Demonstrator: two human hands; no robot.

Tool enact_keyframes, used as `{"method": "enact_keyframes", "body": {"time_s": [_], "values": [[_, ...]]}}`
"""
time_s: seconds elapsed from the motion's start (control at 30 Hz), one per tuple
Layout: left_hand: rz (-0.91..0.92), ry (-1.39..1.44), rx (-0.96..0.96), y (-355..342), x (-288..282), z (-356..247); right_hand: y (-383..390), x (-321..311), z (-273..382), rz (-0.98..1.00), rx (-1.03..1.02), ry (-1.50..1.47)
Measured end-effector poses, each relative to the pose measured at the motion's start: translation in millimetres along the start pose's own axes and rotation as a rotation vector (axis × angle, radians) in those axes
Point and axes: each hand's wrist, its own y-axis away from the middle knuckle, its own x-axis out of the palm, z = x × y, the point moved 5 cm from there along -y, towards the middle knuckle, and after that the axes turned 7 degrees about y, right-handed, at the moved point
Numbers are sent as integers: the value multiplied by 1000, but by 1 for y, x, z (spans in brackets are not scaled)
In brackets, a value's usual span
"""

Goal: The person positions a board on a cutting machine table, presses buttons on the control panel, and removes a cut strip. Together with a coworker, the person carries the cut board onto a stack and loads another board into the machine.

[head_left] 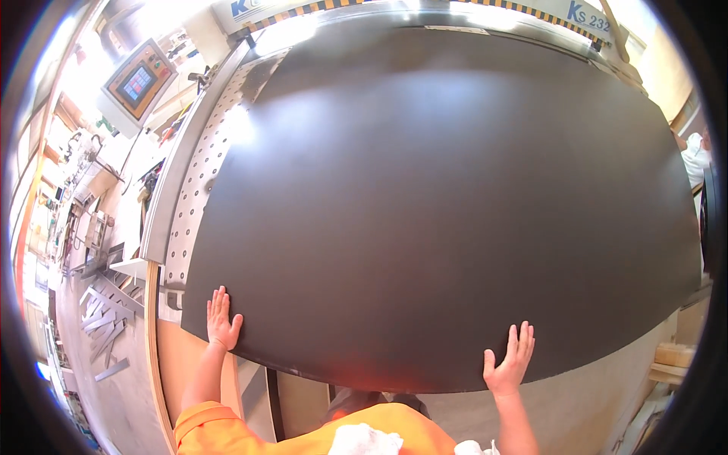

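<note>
A large, dark grey flat panel (425,205) spreads across the machine table in front of me, its near edge just ahead of my body. My left hand (222,321) lies flat on the panel near its front left corner, fingers stretched forward and thumb apart. Further right, my right hand (509,359) rests on the panel close to the same near edge, its fingers extended and thumb out. Neither hand is wrapped around anything. The panel's far side reaches toward the machine beam.
A perforated metal table (199,178) shows left of the panel, beside a grey guide rail (171,174). A control screen (138,82) stands at upper left. Cut strips (106,322) lie on the floor at left. The striped machine beam (425,9) spans the back. Wooden blocks (673,355) sit at right.
</note>
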Motion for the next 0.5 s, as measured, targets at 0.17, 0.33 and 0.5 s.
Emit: {"method": "enact_keyframes", "body": {"time_s": [0.17, 0.33, 0.5], "values": [[-25, -15, -80, -54, 3, 34, -43, 13, 34, -3, -3, -31], [-72, -31, -96, -101, -1, 63, -91, 34, 65, 20, -27, -25], [-75, -23, -120, -158, -7, 78, -143, 50, 97, 28, -26, 22]]}}
